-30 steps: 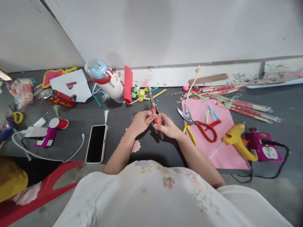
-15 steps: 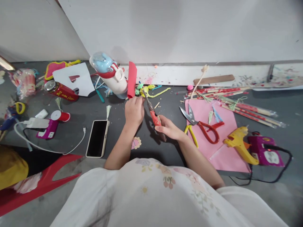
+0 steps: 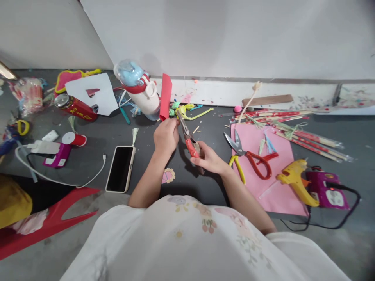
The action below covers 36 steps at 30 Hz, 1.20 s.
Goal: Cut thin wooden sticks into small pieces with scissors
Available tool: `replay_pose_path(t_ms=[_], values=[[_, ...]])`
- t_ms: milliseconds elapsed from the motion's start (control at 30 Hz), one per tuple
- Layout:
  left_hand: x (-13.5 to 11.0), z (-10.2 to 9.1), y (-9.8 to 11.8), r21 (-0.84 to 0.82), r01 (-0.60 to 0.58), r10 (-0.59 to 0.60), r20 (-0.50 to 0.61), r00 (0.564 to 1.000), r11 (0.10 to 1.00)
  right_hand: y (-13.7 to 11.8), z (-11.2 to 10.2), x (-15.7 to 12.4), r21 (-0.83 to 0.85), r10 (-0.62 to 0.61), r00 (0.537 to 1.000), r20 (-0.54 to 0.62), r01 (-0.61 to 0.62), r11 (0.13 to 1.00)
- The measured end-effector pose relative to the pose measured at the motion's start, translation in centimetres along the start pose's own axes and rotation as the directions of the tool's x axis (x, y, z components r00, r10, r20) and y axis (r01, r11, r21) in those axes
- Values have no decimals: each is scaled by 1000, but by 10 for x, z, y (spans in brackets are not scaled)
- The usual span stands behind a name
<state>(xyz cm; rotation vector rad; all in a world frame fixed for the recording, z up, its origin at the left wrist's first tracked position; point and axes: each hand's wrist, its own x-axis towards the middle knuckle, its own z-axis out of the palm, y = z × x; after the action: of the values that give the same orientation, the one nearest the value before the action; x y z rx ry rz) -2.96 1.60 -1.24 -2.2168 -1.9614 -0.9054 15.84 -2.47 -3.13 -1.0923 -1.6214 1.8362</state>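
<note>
My right hand [image 3: 209,158] is wrapped round the red handles of a pair of pliers [image 3: 187,137], whose metal jaws point up and left. My left hand [image 3: 166,135] is closed in a pinch just left of the jaw tips; what it pinches is too small to name. Both hands are over the dark table [image 3: 140,136], just in front of a small heap of twisted yellow and green cord [image 3: 187,111]. A red paper roll [image 3: 165,96] stands right behind my left hand.
A phone [image 3: 120,168] lies left of my arm. Red-handled snips [image 3: 249,156], yellow-handled pliers, a glue gun [image 3: 295,181] and a pink sheet [image 3: 263,168] lie to the right, with wrapped sticks [image 3: 299,130] behind. A bottle [image 3: 139,90], a can [image 3: 74,108] and a charger [image 3: 57,160] sit on the left.
My left hand has let go of the pliers and reached up toward the cord heap. My right hand has tipped the pliers' jaws toward it. The view has shifted a little.
</note>
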Motion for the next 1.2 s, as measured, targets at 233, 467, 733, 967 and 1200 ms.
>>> replay_pose_path(t_ms=[233,467,733,967,1200], values=[[-1,-17,-1,-13,28,-26,99,995,1000,-2,-1,-4,-261,-80,995,-57,62,963],[3,-19,-11,-346,141,-81,182,980,927,-6,-1,-5,-364,-62,995,-84,27,931],[6,-21,-22,-546,257,-67,343,937,798,-9,-3,-6,-390,-41,998,-40,23,920],[6,-15,-31,-588,361,-88,441,893,724,-4,-6,-4,-386,-105,994,20,105,917],[6,-20,-17,-281,156,-90,236,968,947,0,-6,0,-322,-71,997,-6,66,944]])
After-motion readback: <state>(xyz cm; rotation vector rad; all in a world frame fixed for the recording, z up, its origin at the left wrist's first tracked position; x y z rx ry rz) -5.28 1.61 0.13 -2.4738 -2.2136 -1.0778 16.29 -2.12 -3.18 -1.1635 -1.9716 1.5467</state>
